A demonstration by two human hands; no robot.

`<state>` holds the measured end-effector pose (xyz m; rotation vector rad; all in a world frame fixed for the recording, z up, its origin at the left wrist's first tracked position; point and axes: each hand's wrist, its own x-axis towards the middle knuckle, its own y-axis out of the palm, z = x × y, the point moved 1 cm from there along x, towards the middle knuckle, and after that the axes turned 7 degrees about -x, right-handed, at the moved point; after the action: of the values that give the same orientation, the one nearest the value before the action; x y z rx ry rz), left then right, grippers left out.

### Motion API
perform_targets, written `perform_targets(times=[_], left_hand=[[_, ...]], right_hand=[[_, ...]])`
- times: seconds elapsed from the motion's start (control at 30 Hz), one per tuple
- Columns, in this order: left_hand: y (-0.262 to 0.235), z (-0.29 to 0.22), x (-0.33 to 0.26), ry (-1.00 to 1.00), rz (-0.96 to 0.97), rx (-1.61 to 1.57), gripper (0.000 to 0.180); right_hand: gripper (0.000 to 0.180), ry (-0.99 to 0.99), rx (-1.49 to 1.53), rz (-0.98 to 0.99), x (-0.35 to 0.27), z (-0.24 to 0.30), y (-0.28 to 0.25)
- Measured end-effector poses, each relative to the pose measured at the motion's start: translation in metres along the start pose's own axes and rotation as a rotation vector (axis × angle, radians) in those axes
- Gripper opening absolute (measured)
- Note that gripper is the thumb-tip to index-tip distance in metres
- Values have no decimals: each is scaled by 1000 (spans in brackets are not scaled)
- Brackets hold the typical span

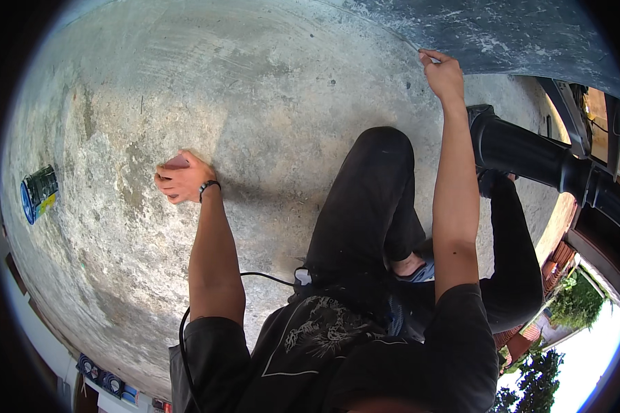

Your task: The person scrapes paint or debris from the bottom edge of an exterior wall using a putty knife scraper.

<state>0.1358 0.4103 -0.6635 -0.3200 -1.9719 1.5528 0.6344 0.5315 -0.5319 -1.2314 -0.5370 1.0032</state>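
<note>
My left hand (183, 180) presses against the worn grey concrete surface (275, 89), its fingers curled round a flat reddish-brown piece (177, 162). Most of that piece is hidden under the palm, so its kind does not show. Stretched far out, my right hand (444, 74) pinches thumb and fingertips together at the border of a dark blue-grey, scuffed area (503, 34). A thin line runs along that border up to the fingertips. Whatever sits between them is too small to make out.
A can with a blue lid (38, 194) is at the far left. To the right, a black column (520, 148) stands close to my right arm. A black cable (269, 277) runs by my waist. Several small boxes (107, 380) show at the lower left.
</note>
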Motion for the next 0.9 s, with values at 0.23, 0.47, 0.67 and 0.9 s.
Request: perform_targets(times=[0.23, 0.47, 0.67, 0.9], left_hand=[[6, 12, 5, -14, -55, 43, 69], [-1, -1, 0, -25, 13, 26, 67], [0, -5, -3, -41, 3, 43, 67], [2, 0, -1, -43, -43, 99, 67]], right_hand=[[28, 46, 29, -95, -36, 16, 26], [42, 3, 371, -44, -73, 35, 65], [41, 199, 710, 6, -62, 28, 71], [24, 213, 921, -81, -66, 21, 86]])
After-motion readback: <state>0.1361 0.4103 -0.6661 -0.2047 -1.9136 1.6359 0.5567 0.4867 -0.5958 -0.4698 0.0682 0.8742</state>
